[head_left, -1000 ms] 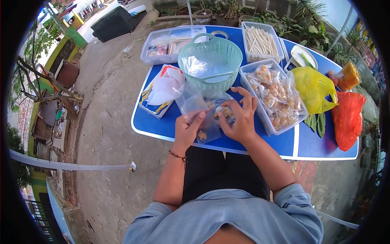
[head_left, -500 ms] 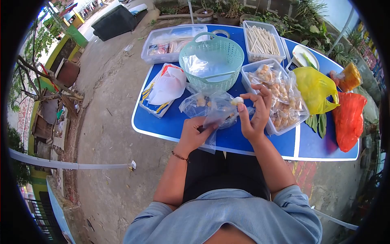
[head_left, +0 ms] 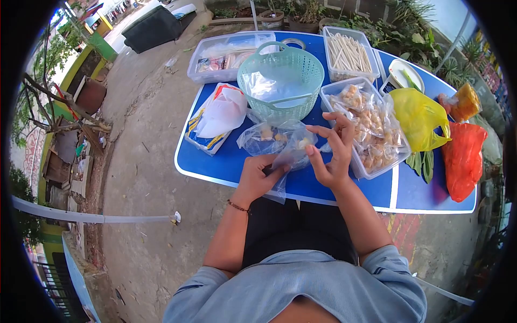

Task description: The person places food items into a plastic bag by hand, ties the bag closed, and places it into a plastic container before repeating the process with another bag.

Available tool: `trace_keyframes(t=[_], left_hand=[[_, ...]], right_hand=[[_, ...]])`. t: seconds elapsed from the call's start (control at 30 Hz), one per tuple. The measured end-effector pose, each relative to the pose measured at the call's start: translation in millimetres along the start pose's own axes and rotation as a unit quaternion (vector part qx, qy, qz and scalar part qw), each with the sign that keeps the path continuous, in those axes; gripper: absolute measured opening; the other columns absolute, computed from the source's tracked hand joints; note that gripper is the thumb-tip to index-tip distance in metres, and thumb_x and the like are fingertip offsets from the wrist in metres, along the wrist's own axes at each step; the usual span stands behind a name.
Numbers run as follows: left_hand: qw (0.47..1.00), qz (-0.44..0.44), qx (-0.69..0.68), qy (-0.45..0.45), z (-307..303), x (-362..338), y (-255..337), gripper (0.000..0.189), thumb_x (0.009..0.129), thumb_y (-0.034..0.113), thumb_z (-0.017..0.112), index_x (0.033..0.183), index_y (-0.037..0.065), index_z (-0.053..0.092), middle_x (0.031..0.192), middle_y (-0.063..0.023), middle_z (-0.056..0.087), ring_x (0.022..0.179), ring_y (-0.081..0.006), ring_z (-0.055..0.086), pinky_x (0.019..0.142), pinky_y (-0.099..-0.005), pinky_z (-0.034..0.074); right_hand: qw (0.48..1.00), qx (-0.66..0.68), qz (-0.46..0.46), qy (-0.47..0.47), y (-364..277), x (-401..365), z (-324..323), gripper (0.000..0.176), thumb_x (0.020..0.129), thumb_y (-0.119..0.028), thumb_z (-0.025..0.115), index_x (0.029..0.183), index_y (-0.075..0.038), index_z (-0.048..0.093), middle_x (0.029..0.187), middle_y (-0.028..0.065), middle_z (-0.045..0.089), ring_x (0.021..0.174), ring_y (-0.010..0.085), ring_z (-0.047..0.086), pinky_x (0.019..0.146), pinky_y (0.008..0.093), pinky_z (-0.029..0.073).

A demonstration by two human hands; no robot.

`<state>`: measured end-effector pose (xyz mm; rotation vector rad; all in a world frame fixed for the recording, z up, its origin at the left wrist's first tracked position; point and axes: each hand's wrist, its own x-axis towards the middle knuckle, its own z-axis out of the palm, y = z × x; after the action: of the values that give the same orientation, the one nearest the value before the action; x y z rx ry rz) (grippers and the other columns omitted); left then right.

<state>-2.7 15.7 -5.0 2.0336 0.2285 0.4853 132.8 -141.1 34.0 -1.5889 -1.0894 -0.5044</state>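
My left hand [head_left: 259, 176] is closed on a clear plastic bag [head_left: 293, 156], gripping its lower edge above the table's front. A small pale-yellow piece [head_left: 303, 144] shows at the bag's upper right side, seemingly inside it. Just right of the bag, my right hand [head_left: 334, 156] has its fingers spread and curved, with nothing visible between them. Behind the held bag lies another clear bag [head_left: 258, 141] with a few brownish pieces in it; the two overlap, so their edges are hard to separate. Close to my right hand stands a plastic tub [head_left: 369, 173] full of bagged tan snacks [head_left: 371, 121].
A mint basket [head_left: 309, 75] stands mid-table, a lidless container of packets [head_left: 196, 75] behind left. White sticks [head_left: 347, 54] fill another tub. A white bag [head_left: 221, 116] lies left; yellow [head_left: 417, 118] and red bags [head_left: 463, 161] sit right on the blue table [head_left: 210, 161].
The pale-yellow piece, pinched in my right fingers before, is now at the bag. My right fingers have let go and spread apart. My left hand has stayed in place.
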Motion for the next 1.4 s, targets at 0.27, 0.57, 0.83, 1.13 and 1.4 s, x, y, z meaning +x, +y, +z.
trace_keyframes(t=[0.27,0.57,0.83,1.13,1.4], left_hand=[[0.986,-0.038,-0.161,0.001,1,-2,-12,0.029,0.085,0.012,0.076,0.111,0.002,0.071,0.09,-0.0055,0.074,0.074,-0.0056,0.062,0.067,-0.0236,0.05],[0.973,-0.046,-0.226,-0.035,-5,-3,-5,0.041,0.078,0.014,0.084,0.114,-0.001,0.069,0.099,-0.0045,0.073,0.085,-0.0048,0.063,0.075,-0.0231,0.052],[0.989,-0.041,-0.119,-0.08,-6,0,8,0.053,0.07,0.017,0.089,0.117,0.001,0.069,0.095,-0.003,0.071,0.07,-0.0032,0.054,0.062,-0.0203,0.044],[0.963,-0.088,-0.251,-0.043,-6,-2,-2,0.037,0.088,0.018,0.076,0.117,-0.002,0.068,0.092,-0.004,0.071,0.075,-0.0067,0.062,0.068,-0.0214,0.049],[0.947,-0.045,-0.318,-0.033,-8,-2,1,0.043,0.086,0.019,0.078,0.119,-0.005,0.065,0.102,-0.0095,0.071,0.088,-0.012,0.066,0.08,-0.0252,0.052]], right_hand=[[0.996,0.056,0.053,-0.039,-10,6,2,0.031,0.076,-0.019,0.074,0.101,-0.003,0.068,0.115,0.016,0.054,0.094,0.0258,0.05,0.079,0.0345,0.042],[0.99,0.107,0.051,-0.074,-1,-3,12,0.01,0.08,0.0,0.072,0.086,0.001,0.065,0.102,0.0127,0.058,0.082,0.0208,0.058,0.07,0.0297,0.047],[0.996,0.054,0.046,0.05,0,-1,6,0.008,0.083,0.004,0.07,0.087,0.002,0.064,0.1,0.0114,0.059,0.077,0.016,0.056,0.065,0.027,0.047],[0.964,0.241,0.112,0.008,-1,-12,11,0.003,0.096,0.003,0.056,0.095,0.005,0.053,0.088,0.0097,0.057,0.066,0.0107,0.059,0.058,0.0233,0.051],[0.969,0.242,0.046,0.003,1,-17,16,0.008,0.099,0.001,0.051,0.104,0.006,0.047,0.086,0.0092,0.059,0.07,0.0101,0.063,0.057,0.0242,0.053]])
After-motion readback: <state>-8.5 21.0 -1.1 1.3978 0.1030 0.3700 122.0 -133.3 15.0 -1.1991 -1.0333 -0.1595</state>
